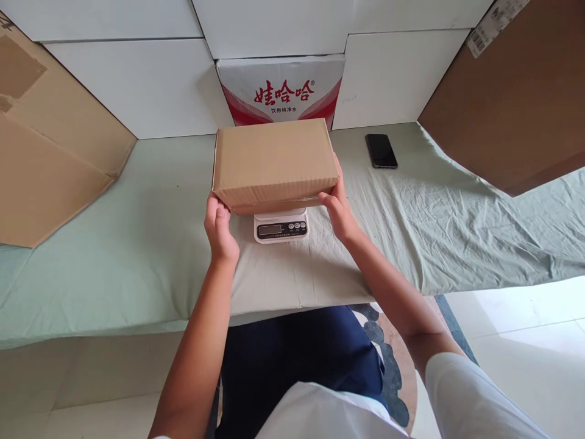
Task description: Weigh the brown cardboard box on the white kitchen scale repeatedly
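Here's a plain brown corrugated cardboard box (274, 161), rectangular, closed on top, sitting over a small white digital kitchen scale (281, 224). The box is wider than the scale by a good margin, so only the scale's front strip pokes out beneath it, showing a dark display window and a row of round buttons. The top of the box is smooth and unmarked, faint ribbing running across the cardboard, no label or print visible. Along the lower front edge there's a glossy strip that looks like clear tape.

The left hand (220, 227) is at the box's near left corner, fingers curled, thumb up against the front edge. The right hand (337, 204) is flat against the right side, fingers spread along the wall, thumb touching the front lower edge. Both hands are in contact with the box, one on each end; whether they bear its weight, I cannot tell.

All this sits mid-table on a wrinkled pale green cloth (137, 244). Behind the box stands a white and red printed carton (281, 88) against the white wall. A black smartphone (381, 150) lies face up to the right, well apart. Large brown cardboard sheets lean in at far left (50, 146) and upper right (521, 97).
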Tool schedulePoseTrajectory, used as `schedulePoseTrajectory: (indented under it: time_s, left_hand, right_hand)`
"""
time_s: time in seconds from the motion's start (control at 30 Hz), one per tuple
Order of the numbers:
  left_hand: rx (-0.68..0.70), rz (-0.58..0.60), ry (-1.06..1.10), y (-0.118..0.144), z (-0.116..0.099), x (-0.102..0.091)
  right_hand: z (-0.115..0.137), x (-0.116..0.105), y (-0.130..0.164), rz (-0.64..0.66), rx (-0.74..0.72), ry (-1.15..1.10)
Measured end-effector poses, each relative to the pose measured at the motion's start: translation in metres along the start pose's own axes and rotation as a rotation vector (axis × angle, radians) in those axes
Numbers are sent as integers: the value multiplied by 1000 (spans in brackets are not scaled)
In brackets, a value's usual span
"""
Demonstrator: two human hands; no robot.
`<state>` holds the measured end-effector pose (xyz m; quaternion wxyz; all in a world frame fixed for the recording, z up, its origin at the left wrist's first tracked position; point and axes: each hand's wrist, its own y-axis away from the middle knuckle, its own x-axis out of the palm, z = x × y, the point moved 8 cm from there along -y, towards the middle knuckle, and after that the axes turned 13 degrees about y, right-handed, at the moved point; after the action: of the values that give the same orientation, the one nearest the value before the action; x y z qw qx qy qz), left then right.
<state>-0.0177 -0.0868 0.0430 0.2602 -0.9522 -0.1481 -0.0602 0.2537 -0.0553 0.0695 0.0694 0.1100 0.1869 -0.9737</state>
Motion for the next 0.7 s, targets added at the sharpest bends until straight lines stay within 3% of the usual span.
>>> schedulePoseTrajectory:
  time_s: [0.23,0.7]
  left_hand:
    - [-44,36,1,-4,8,1]
    - [-32,69,-34,-3,7,3]
  right_hand:
    - [-10,3,-1,-26,66,-79]
    - [-15,2,-1,-51,58,-39]
